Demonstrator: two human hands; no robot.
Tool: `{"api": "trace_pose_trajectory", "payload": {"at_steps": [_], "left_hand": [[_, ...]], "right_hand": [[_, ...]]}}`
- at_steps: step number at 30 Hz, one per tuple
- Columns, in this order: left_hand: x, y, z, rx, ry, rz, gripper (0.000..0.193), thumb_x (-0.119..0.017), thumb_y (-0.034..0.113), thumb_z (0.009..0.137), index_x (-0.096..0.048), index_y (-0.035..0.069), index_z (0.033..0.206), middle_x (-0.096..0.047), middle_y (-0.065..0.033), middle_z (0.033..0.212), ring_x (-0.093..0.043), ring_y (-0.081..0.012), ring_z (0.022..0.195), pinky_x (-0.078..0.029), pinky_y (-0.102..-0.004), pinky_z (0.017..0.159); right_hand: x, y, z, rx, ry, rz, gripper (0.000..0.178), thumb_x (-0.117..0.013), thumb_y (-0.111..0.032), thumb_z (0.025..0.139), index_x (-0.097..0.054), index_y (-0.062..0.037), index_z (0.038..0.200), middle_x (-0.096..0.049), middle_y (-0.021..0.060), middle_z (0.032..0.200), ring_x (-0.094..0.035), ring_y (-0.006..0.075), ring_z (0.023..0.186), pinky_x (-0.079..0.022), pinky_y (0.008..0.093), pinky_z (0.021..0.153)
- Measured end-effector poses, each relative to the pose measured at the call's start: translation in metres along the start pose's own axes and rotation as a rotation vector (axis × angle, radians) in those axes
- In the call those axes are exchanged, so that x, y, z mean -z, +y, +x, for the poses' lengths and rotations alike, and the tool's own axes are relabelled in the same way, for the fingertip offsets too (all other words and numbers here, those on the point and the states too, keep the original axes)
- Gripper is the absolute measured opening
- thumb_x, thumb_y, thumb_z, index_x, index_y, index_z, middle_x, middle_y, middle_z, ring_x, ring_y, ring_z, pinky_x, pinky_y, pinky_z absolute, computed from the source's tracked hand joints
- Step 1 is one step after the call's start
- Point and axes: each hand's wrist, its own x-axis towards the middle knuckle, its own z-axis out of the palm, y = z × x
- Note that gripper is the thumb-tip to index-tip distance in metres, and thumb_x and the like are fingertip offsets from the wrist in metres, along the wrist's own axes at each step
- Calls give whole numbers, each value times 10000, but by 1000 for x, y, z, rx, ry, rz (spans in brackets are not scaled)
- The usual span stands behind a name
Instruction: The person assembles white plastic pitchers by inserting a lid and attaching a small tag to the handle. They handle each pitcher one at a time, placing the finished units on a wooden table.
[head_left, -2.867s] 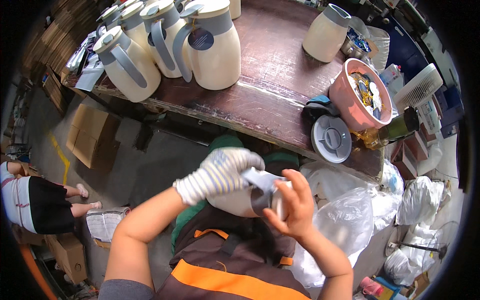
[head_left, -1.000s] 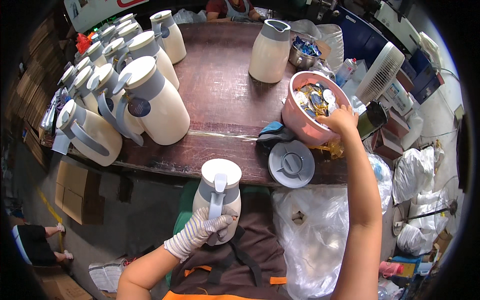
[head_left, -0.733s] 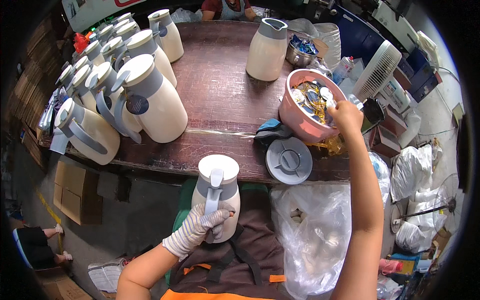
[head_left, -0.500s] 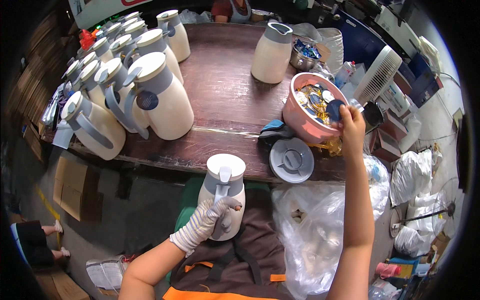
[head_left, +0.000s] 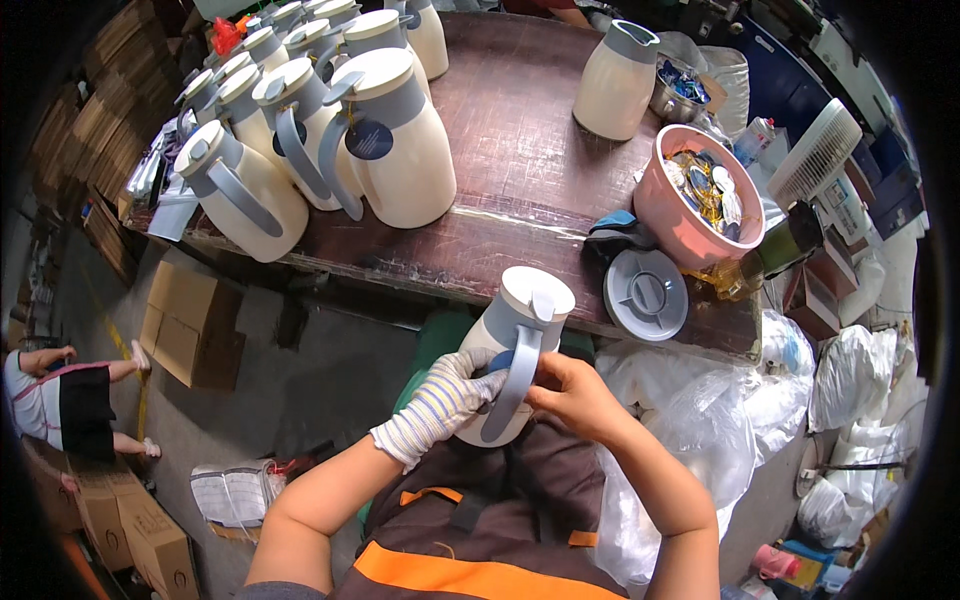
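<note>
Your right grip (head_left: 585, 400) has come from the pink bucket (head_left: 672, 220) to the tilted cream pitcher (head_left: 492, 328), fingers bent beside its handle (head_left: 516, 385), hold unclear, while your gloved left grip (head_left: 440, 400) curls at a blue tag (head_left: 502, 360) across that handle, hold likewise unclear, pitcher between both grips.

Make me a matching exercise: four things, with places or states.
1. striped white knitted glove
2. round pink plastic tub
3. round grey plastic lid
4. lone cream jug with grey neck

A. lying by the brown table edge
B. pouring lip uncovered
C. on the left hand, touching a lidded cream jug
D. containing discs and gold strings

Pairs: 1-C, 2-D, 3-A, 4-B
</note>
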Motion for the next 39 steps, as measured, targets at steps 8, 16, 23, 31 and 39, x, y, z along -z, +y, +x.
{"api": "trace_pose_trajectory", "payload": {"at_steps": [8,16,23,31,39], "left_hand": [[2,0,-7,-37,23,-187,262,-691,186,910,-667,-4,1089,-681,-30,859,-610,-84,692,-520,-236,667],[3,8,-12,24,-39,-220,271,-688,207,909,-687,28,1112,-709,-46,959,-660,-118,827,-540,-272,791],[1,-2,-10,66,-106,-104,282,-637,278,945,-682,37,1083,-713,-65,960,-681,-128,822,-553,-284,793],[-3,17,-14,-263,255,-276,214,-582,211,978,-614,53,1118,-694,-50,938,-679,-122,773,-565,-263,671],[-4,27,-31,-1011,240,873,323,-698,4,782,-636,40,1098,-630,-104,955,-626,-265,842,-516,-357,758]], "right_hand": [[-4,11,-8,-102,-61,120,222,-676,-172,900,-666,15,1020,-647,0,854,-574,73,779,-474,244,699],[-1,17,-13,-8,189,351,226,-670,-186,916,-634,6,1029,-661,14,884,-600,85,796,-483,235,738],[-8,13,-15,-14,204,65,201,-680,-128,902,-627,39,1002,-676,47,887,-616,88,838,-495,258,762],[12,-11,-24,306,62,745,242,-597,-144,944,-638,14,1122,-682,112,1019,-619,185,1027,-457,320,922],[-7,-56,-19,172,-37,490,477,-645,-40,903,-532,-63,1366,-689,52,820,-562,43,580,-394,181,487]]}}
